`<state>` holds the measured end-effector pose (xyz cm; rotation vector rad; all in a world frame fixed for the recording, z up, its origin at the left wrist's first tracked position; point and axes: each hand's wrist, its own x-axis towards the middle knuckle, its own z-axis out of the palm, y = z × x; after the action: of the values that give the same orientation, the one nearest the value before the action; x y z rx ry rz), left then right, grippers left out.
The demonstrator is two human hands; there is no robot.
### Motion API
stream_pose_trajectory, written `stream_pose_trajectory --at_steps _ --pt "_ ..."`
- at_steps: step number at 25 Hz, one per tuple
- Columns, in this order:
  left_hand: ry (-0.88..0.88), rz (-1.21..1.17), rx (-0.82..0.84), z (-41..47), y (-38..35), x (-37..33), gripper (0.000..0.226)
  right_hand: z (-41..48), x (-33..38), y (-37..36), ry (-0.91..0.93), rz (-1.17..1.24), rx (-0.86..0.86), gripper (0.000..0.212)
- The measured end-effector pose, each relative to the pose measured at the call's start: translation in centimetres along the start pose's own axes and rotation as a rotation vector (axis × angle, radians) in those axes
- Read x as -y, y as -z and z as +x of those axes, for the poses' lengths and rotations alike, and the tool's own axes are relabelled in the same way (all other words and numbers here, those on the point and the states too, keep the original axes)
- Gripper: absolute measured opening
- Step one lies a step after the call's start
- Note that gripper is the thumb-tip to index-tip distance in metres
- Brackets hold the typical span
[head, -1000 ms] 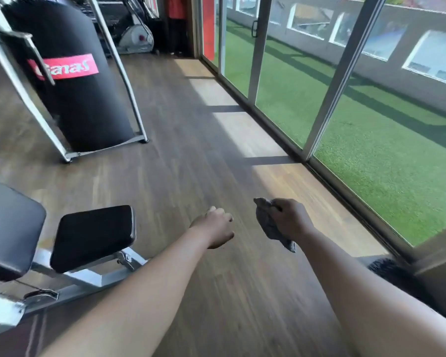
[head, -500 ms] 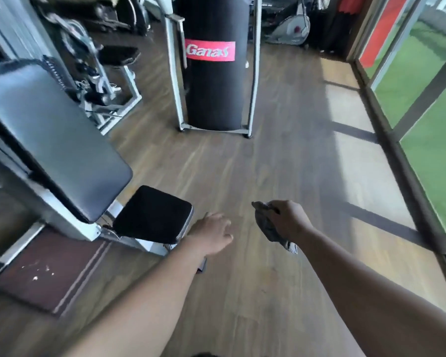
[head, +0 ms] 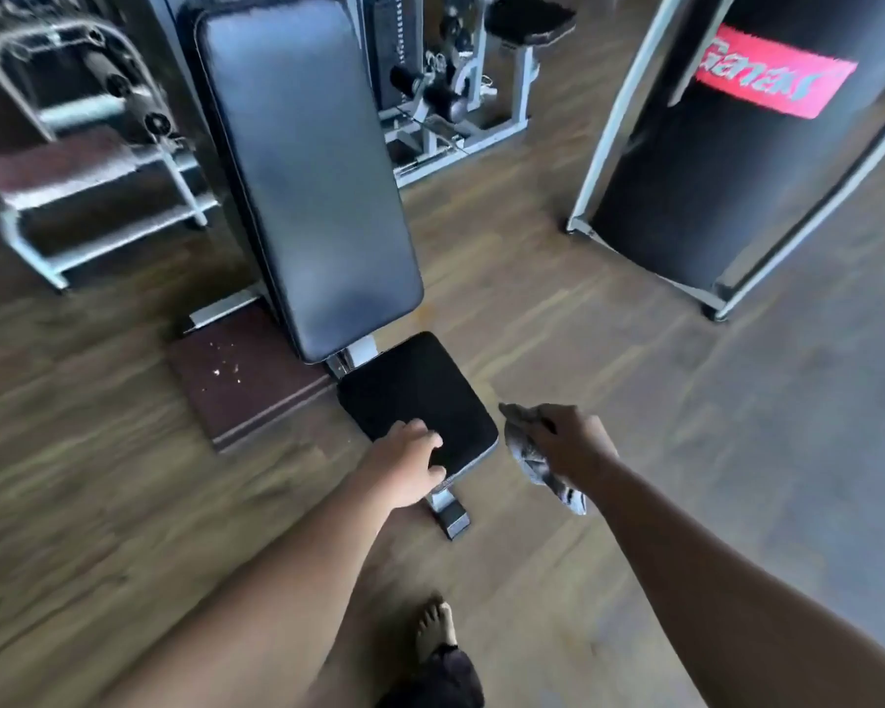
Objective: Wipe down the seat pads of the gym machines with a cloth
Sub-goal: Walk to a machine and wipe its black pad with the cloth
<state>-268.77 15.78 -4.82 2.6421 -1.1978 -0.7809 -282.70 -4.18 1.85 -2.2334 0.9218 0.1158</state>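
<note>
Cloth (head: pixel 542 467) just right of seat pad (head: pixel 409 390).
Right hand (head: pixel 573 447) grips it; left hand (head: pixel 404 467), loosely curled, over pad's near edge.

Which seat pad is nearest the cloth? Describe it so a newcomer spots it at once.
Find the long black backrest left of the punching bag. At its lower end sits the seat pad: small, square, matte black. Unlike the far seat, it lies right beside the right hand gripping the cloth.

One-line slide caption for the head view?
Right hand grips a grey cloth beside the black seat pad; empty left hand over the pad's near edge, backrest behind.
</note>
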Motion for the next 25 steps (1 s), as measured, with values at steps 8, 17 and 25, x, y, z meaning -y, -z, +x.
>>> stream_pose_trajectory --at_steps 8,17,25 --pt "0.362 -0.204 -0.091 4.1 -6.3 5.6 0.055 13.8 1.0 -5.5 0.223 -0.202 0.329 0.024" --pt "0.495 -0.294 -0.368 6.6 -15.0 6.5 0.071 21.6 -1.2 -15.4 0.763 -0.445 0.312 0.033" --pt "0.338 -0.329 -0.595 7.7 -19.2 7.9 0.064 24.5 -5.9 -20.9 1.052 -0.545 0.287 0.059"
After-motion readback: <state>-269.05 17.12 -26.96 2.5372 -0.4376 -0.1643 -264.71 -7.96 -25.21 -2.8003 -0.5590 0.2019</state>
